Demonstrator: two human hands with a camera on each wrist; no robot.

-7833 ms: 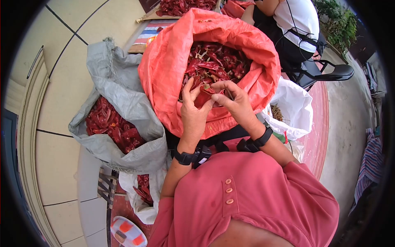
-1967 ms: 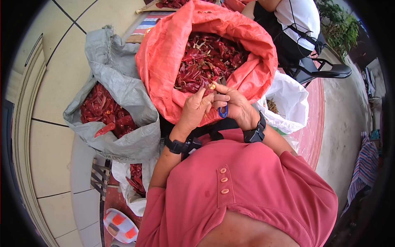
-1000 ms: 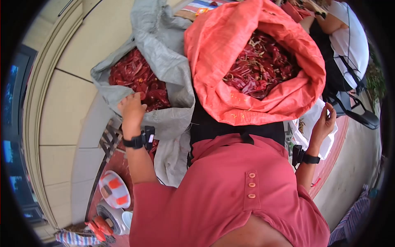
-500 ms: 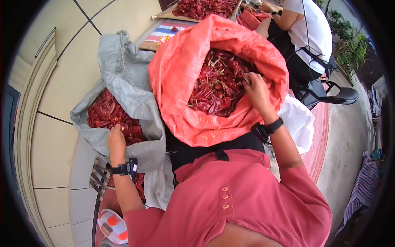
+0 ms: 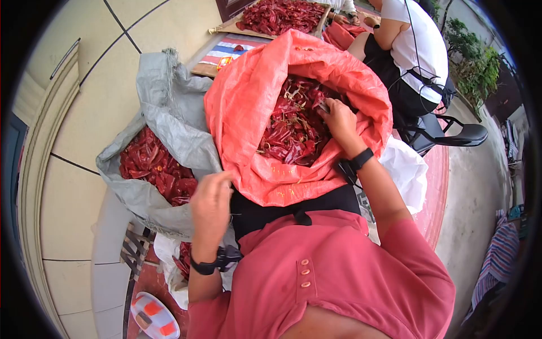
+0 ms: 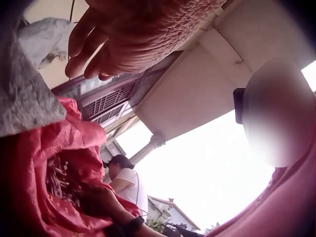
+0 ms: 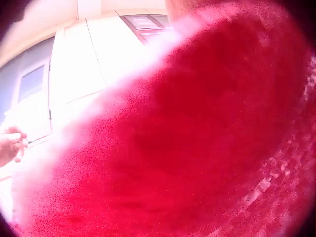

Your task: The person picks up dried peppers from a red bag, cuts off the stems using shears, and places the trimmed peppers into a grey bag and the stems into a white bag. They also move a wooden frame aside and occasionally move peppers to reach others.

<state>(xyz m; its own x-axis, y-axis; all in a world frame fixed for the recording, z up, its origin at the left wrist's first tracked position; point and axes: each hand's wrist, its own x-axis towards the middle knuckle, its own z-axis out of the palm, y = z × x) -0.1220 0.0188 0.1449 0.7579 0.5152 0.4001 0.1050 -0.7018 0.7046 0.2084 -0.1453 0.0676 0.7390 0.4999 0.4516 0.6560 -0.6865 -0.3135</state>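
Observation:
Dried red chillies (image 5: 293, 133) fill an open red sack (image 5: 240, 130) in front of the person. The right hand (image 5: 341, 123) reaches into it from the right, a small grey tool (image 5: 323, 107) pinched at its fingertips over the chillies. Between this sack and a grey sack (image 5: 183, 121) of chillies (image 5: 152, 164), the left hand (image 5: 210, 210) is raised, blurred, with nothing visible in it. In the left wrist view the left hand's fingers (image 6: 89, 44) hang loosely bent. Red cloth fills most of the right wrist view, hiding the right hand's fingers.
A white sack (image 5: 405, 172) stands right of the red one; another white sack (image 5: 169, 254) with chillies is below the grey one. A seated person (image 5: 415, 51) in a white top is beyond, near a black chair (image 5: 463, 134). More chillies (image 5: 282, 16) lie at the back.
From the grey sack's chillies, the left hand has moved right to beside the red sack's near edge. Earlier over the white sack, the right hand is now inside the red sack, slightly left of half a second ago.

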